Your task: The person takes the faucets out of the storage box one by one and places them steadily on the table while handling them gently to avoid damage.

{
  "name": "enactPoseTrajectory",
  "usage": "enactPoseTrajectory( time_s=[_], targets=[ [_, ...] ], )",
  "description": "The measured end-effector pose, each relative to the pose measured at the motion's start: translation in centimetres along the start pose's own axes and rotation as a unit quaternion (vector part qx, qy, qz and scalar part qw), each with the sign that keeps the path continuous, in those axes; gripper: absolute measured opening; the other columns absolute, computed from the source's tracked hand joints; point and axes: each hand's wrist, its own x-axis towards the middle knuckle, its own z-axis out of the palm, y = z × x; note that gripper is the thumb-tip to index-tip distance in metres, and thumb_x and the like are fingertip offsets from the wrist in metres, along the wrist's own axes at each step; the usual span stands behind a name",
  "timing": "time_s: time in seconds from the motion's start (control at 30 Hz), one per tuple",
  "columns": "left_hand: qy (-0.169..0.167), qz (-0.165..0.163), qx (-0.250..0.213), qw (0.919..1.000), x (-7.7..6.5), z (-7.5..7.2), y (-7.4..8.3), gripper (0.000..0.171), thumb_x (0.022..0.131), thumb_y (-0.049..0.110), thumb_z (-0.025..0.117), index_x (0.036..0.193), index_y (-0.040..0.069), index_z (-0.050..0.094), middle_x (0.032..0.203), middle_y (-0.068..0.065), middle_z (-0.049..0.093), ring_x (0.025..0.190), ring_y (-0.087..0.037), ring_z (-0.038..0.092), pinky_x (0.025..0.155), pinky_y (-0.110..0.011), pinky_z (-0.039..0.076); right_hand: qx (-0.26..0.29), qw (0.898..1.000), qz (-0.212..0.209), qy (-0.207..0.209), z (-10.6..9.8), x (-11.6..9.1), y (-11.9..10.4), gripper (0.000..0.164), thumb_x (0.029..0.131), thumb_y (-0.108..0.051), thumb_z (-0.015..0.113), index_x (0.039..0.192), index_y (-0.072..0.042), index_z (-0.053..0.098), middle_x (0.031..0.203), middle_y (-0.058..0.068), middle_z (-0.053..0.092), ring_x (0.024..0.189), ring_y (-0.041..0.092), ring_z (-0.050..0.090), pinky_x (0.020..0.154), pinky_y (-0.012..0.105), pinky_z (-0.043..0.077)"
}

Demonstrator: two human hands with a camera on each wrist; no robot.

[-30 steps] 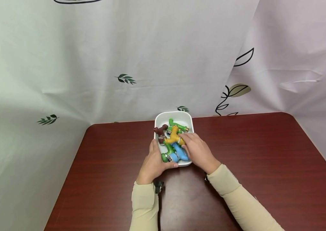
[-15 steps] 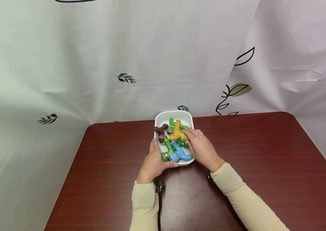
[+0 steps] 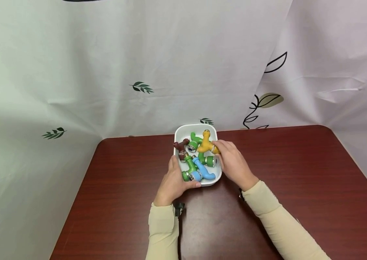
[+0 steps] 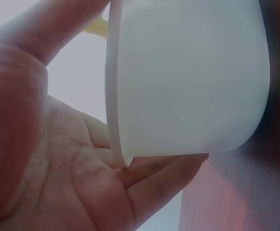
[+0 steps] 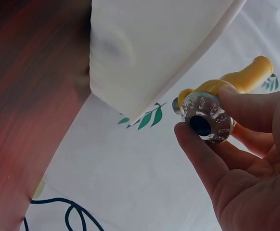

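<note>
A white plastic tub (image 3: 196,126) stands on the table with several coloured water taps inside. My left hand (image 3: 171,184) grips its near left corner, fingers along the left wall and thumb across the near side. Between the thumb and fingers of my right hand (image 3: 234,163) is a yellow tap (image 3: 206,145), held over the tub's right rim. The right wrist view shows its clear ribbed knob (image 5: 211,118) with a dark centre, pinched by the fingers. A blue tap (image 3: 207,172), a brown tap (image 3: 181,146) and green taps, one at the front (image 3: 190,166), lie in the tub.
The dark red-brown wooden table (image 3: 121,187) spreads around the tub. Behind it hangs a white curtain (image 3: 176,65) printed with leaves, close to the table's back edge. The tub sits near that edge.
My right hand has moved right and away from me, lifting the yellow tap off the pile toward the right rim and uncovering a green tap. The left hand has kept its grip on the tub.
</note>
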Motion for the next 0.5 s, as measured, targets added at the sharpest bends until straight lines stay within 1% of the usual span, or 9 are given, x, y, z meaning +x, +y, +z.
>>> enactPoseTrajectory(
  time_s=[0.33,0.5],
  targets=[
    [-0.001,-0.01,0.001,0.9999,0.1,0.0,0.1,0.135,0.068,0.042,0.094,0.157,-0.009,0.005,0.165,-0.024,0.009,0.131,-0.044,0.047,0.106,-0.05,0.042,0.006,0.999,0.023,0.025,-0.2,0.0,1.0,0.042,0.089,0.009,0.068,0.13,0.006,0.059,0.126,0.022,0.062,0.113,0.04,0.056,0.098,0.05,0.046],
    [0.001,-0.008,0.002,1.0,0.0,0.0,0.0,0.135,0.069,0.041,0.093,0.156,-0.01,0.005,0.164,-0.025,0.009,0.132,-0.045,0.047,0.106,-0.05,0.042,0.008,0.999,0.03,0.031,-0.4,-0.1,1.5,0.042,0.088,0.011,0.068,0.129,0.008,0.059,0.126,0.023,0.062,0.114,0.042,0.055,0.1,0.051,0.044]
  ],
)
